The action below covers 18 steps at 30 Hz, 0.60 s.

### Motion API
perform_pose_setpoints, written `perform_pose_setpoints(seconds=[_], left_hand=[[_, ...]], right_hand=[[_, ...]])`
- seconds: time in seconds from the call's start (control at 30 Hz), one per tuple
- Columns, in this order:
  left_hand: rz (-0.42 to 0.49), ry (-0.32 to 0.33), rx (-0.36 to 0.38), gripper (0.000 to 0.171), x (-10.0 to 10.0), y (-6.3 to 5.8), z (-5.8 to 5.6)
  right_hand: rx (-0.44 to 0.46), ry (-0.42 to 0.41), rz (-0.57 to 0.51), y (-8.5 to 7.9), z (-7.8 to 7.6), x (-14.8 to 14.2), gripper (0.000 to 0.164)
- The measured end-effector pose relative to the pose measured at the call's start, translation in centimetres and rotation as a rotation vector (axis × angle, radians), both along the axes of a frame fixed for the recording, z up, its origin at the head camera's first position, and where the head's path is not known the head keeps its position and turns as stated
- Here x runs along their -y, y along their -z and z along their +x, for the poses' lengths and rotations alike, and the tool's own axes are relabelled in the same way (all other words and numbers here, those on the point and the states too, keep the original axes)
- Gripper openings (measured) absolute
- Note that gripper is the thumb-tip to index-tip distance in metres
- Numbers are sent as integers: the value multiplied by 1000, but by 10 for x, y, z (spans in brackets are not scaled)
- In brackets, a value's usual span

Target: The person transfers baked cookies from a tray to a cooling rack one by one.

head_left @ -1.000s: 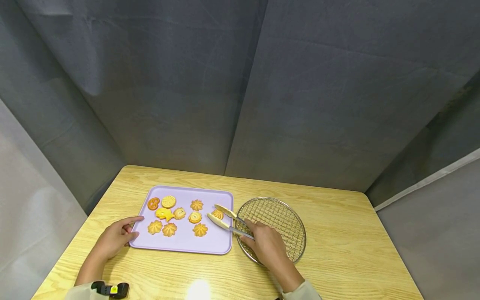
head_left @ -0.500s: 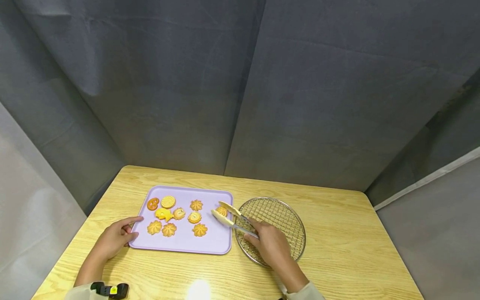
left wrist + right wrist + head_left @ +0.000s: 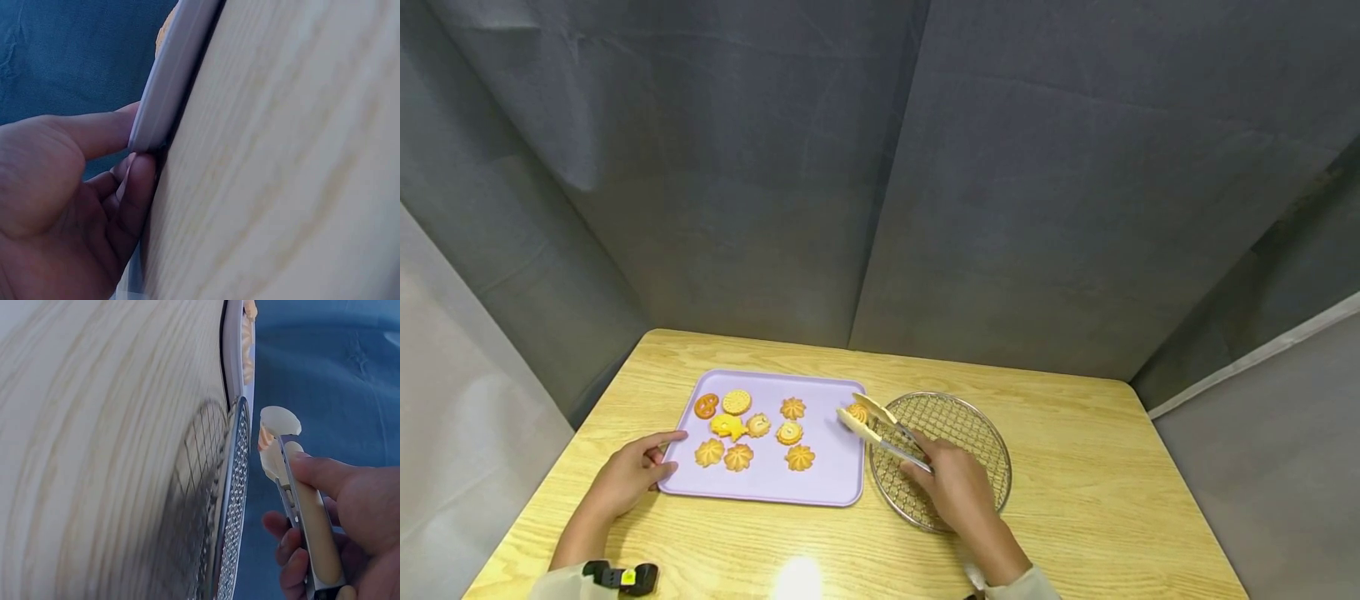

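Note:
My right hand [image 3: 957, 483] grips a pair of tongs [image 3: 312, 531] with metal arms and cream tips. Between the tips is a swirled round cookie [image 3: 857, 412], raised above the tray's right edge in the right wrist view. Beneath the hand lies a round wire rack [image 3: 977, 442] with a metal rim. My left hand [image 3: 628, 473] pinches the left edge of the lilac tray [image 3: 760, 492], thumb and fingers on either side of its rim [image 3: 159, 106]. Several cookies lie on the tray, among them a pretzel-shaped one [image 3: 706, 406], a fish-shaped one [image 3: 727, 427] and a flower-shaped one [image 3: 800, 457].
Both the tray and the rack lie on a light wooden table [image 3: 1090, 467], the rack close to the tray's right side. Grey curtains [image 3: 1000, 208] hang behind the table and at its sides.
The right hand has moved right with the tongs, and the swirled cookie has travelled with their tips from the tray's right part to its edge. The left hand has stayed in place.

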<state>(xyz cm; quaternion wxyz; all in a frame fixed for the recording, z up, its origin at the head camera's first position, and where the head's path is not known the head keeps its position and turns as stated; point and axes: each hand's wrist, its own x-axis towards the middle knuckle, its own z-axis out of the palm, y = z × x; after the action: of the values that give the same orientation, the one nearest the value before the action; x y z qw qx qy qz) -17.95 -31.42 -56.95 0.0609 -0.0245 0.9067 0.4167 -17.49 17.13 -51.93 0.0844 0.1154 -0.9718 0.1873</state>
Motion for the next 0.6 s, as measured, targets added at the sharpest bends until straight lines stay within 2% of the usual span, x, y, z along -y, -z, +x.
perform_pose_setpoints(seconds=[0.6], left_hand=[[-7,-3,-5,49,1,2,0]], right_hand=[[-28,51,-14,2,3,-21,58]])
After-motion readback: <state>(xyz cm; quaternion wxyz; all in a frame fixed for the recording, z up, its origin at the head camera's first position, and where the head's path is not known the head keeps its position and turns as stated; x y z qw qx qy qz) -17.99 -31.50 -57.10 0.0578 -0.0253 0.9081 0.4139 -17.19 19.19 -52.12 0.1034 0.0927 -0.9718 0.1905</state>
